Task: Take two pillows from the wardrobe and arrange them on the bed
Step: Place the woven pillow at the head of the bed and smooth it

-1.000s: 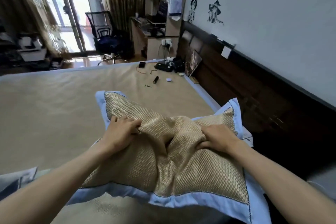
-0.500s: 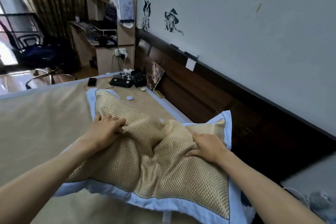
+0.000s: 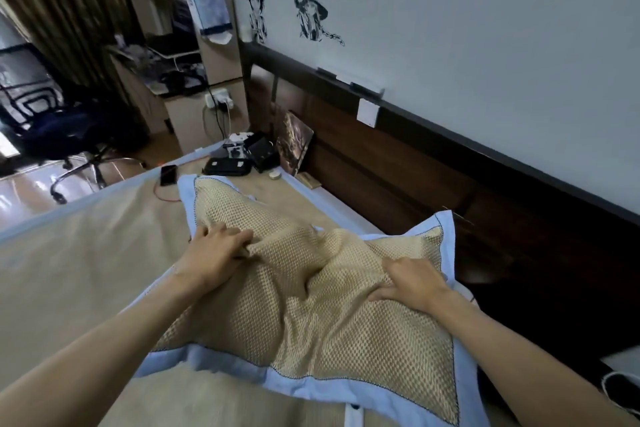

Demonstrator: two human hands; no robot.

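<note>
Pillow (image 3: 311, 315) first: we see it lying on the bed (image 3: 76, 260) near the head end, its woven tan face up and a pale blue border around it, one corner just beside the dark headboard (image 3: 433, 184). Our left hand (image 3: 214, 256) sits on its left part with the fingers curled into the weave, bunching a ridge of fabric. Our right hand (image 3: 412, 282) presses on the right part, fingers bent and gripping the cover, so a deep crease runs between the two hands. Beyond the pillow, on the bed's far corner, we see a phone (image 3: 168, 175) beside a red cable (image 3: 166, 196) and some dark gadgets (image 3: 227, 166). Farther off stands an office chair (image 3: 52, 128), and two black drawings (image 3: 313, 15) mark the wall above the headboard.
</note>
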